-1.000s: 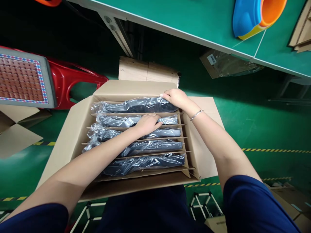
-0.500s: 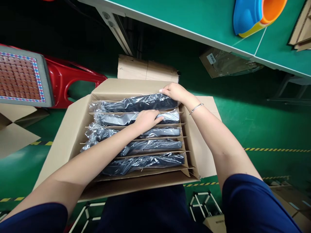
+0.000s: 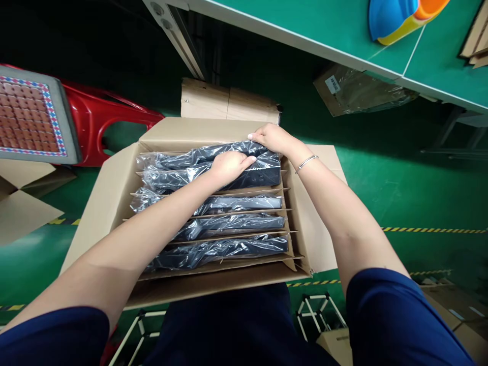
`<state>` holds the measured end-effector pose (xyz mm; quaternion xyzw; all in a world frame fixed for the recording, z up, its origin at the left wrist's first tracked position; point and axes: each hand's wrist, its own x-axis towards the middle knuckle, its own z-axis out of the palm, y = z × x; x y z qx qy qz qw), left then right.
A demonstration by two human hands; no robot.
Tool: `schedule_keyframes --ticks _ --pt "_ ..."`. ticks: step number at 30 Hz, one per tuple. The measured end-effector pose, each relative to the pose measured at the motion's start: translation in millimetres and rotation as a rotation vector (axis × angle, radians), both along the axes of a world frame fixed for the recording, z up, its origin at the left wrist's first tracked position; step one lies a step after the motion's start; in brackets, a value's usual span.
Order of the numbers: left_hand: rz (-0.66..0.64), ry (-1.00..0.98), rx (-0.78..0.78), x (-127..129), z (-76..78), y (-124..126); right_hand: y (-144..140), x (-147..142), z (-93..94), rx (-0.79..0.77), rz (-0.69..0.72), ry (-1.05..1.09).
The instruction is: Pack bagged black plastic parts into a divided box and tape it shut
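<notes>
An open cardboard box (image 3: 102, 203) sits in front of me, split by cardboard dividers into slots that each hold a long black item in a clear plastic bag. My left hand (image 3: 227, 165) grips the second bagged item from the far end (image 3: 179, 175), which stands partly raised out of its slot. On the farthest bagged item (image 3: 206, 152), my right hand (image 3: 271, 138) rests at its right end by the box's far wall; a thin bracelet shows on that wrist. Three more bagged items (image 3: 229, 222) lie in the nearer slots.
A red plastic stool (image 3: 102, 122) with a patterned cushion (image 3: 26, 117) stands at left. A folded carton (image 3: 229, 104) lies behind the box. The green table edge (image 3: 305, 35) runs overhead with a blue and orange object (image 3: 396, 18). Yellow-black tape (image 3: 430, 230) marks the green floor.
My left hand moved from the third slot up to the second bagged item and lifted it partly out. My right hand stayed at the far item's right end.
</notes>
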<state>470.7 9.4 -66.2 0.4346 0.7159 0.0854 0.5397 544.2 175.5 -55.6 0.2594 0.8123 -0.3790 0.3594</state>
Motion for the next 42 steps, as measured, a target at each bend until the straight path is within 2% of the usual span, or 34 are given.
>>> schedule_keyframes --ticks 2,5,8,11,15,18,21,24,26,29,31,34,37,42 --pt "0.004 0.007 0.067 2.7 3.4 -6.6 -2.1 2.6 0.6 0.010 0.013 0.013" --pt "-0.011 0.065 0.316 11.9 15.3 -29.4 -7.3 8.0 4.7 0.050 0.078 0.025" --pt "-0.194 0.004 0.508 25.3 29.2 -59.9 -13.1 15.0 9.7 0.106 0.128 0.027" --pt "-0.353 -0.038 0.422 38.0 36.0 -80.7 -18.4 23.8 8.4 0.079 0.156 -0.022" --pt "-0.362 0.004 0.200 45.1 36.6 -82.1 -27.0 34.9 -3.4 0.070 0.212 -0.081" --pt "-0.345 -0.014 0.152 40.9 40.2 -73.5 -33.7 40.2 1.0 0.161 0.235 -0.068" --pt "-0.274 -0.009 0.072 29.7 43.9 -62.8 -36.4 48.5 34.5 0.227 0.028 0.115" --pt "-0.157 -0.007 -0.008 16.8 40.4 -50.1 -36.2 64.3 86.9 0.042 -0.134 0.126" --pt "-0.110 -0.025 -0.015 11.1 35.1 -42.1 -37.2 77.2 119.1 -0.047 -0.129 0.072" --pt "-0.080 -0.061 -0.025 7.9 29.0 -34.4 -44.7 94.4 147.0 0.017 -0.063 0.043" --pt "-0.065 -0.074 -0.041 7.6 27.9 -32.3 -55.6 103.1 149.5 -0.012 0.019 -0.013" --pt "-0.057 -0.085 -0.046 6.6 28.6 -31.5 -79.1 110.8 138.2 -0.106 0.220 -0.168" --pt "-0.051 -0.097 -0.040 5.2 29.3 -31.8 -97.5 111.0 127.1 -0.057 0.363 -0.277" --pt "-0.081 -0.109 -0.015 6.2 30.2 -34.5 -92.5 93.1 125.7 -0.008 0.242 -0.266"
